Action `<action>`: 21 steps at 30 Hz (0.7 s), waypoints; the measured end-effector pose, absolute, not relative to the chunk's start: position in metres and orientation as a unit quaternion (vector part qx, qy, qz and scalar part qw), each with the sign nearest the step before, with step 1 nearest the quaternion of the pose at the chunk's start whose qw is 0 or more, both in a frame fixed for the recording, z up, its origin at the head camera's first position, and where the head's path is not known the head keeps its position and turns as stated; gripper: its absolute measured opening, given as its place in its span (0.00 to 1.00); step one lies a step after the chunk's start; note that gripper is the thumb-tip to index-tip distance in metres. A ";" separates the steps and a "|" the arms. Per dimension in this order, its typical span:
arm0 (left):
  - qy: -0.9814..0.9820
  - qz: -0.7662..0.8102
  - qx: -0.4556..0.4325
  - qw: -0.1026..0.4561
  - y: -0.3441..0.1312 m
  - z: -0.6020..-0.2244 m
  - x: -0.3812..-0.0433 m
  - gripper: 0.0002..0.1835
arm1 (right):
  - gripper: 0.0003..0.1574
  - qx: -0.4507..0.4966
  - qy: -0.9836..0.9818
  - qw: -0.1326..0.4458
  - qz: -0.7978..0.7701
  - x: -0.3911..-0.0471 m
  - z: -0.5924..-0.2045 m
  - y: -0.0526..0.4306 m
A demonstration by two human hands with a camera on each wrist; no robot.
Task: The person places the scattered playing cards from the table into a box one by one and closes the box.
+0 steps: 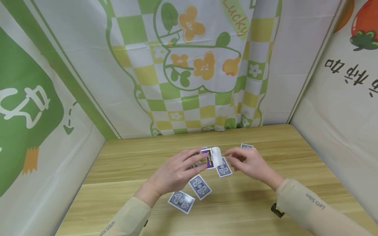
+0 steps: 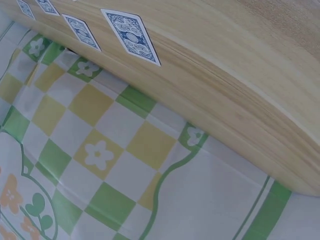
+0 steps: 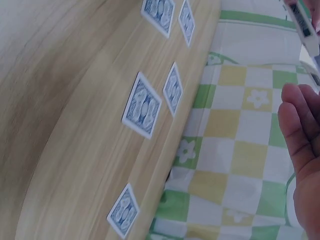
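My left hand point(image 1: 175, 168) grips a small purple and yellow card box point(image 1: 209, 158) above the table, fingers across its printed face. The box's white flap point(image 1: 217, 156) stands open toward the right. Close beside that flap is my right hand point(image 1: 251, 162), its fingers loosely bent, with nothing visible between them. In the right wrist view, part of the box point(image 3: 301, 21) shows beyond the fingertips. Blue-backed playing cards lie face down below: one near the left wrist point(image 1: 181, 201), another point(image 1: 200, 187) beside it, and a third point(image 1: 224, 168) under the flap. The left wrist view shows neither hand.
Farther back on the wooden table point(image 1: 124, 164), another card point(image 1: 246, 146) lies partly behind the right hand. A dark object point(image 1: 277, 210) shows by the right sleeve. Printed cloth point(image 1: 189, 108) hangs at the table's back edge, and walls of cloth flank both sides.
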State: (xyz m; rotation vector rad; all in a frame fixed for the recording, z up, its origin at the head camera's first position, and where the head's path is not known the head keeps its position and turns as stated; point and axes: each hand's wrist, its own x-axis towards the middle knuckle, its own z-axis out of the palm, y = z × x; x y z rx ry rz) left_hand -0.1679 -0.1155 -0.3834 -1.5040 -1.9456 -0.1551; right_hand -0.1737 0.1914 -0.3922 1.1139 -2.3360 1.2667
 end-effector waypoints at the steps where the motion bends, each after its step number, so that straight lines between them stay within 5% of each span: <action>1: -0.745 -0.059 -0.576 0.333 -0.116 -0.383 -0.168 0.23 | 0.12 0.379 -0.808 0.123 0.434 -0.175 -0.393 0.192; 8: -0.747 -0.057 -0.573 0.332 -0.118 -0.383 -0.167 0.25 | 0.15 0.323 -0.861 0.031 0.392 -0.182 -0.398 0.198; 21: -0.750 -0.054 -0.569 0.333 -0.122 -0.385 -0.166 0.25 | 0.24 0.301 -0.893 -0.031 0.334 -0.196 -0.414 0.203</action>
